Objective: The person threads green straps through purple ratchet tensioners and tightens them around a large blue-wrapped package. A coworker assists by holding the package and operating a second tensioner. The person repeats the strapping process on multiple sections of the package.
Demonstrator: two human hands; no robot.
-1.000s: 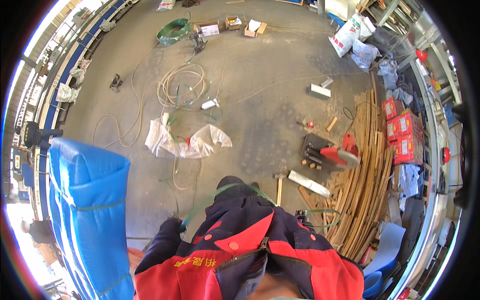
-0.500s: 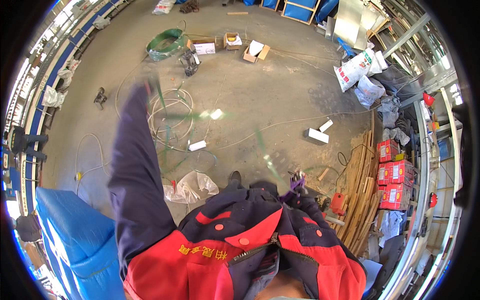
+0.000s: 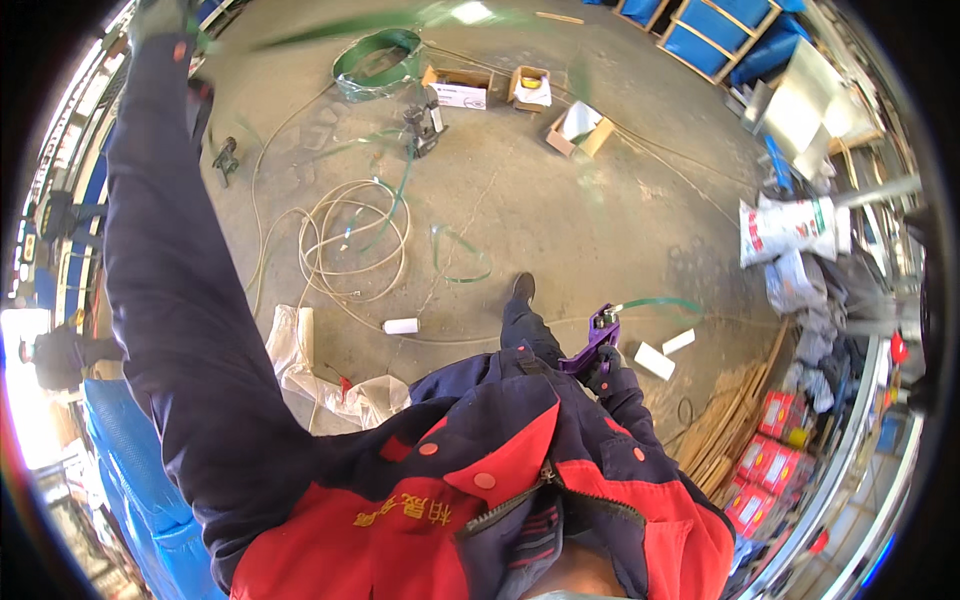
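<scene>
My left arm is stretched far out to the upper left, and my left hand (image 3: 160,16) is smeared by motion at the picture's edge, so its fingers cannot be read. Close to it a blurred green strap (image 3: 345,28) sweeps across the top. Low in front of my body, my dark-gloved right hand (image 3: 605,372) is closed on a purple strapping tool (image 3: 588,350) with a metal head. From that head a piece of green strap (image 3: 658,302) curves off to the right.
On the floor lie a coiled pale hose (image 3: 352,240), a green strap roll (image 3: 378,68), opened cartons (image 3: 580,132) and a white cylinder (image 3: 401,326). Crumpled plastic sheet (image 3: 345,398) lies left of my legs. Timber strips (image 3: 735,420) and red boxes (image 3: 768,460) line the right side.
My left arm has reached farther up and left. The purple tool in my right hand shows more fully, with the green strap at its head. One leg is stepped forward, and the view has shifted.
</scene>
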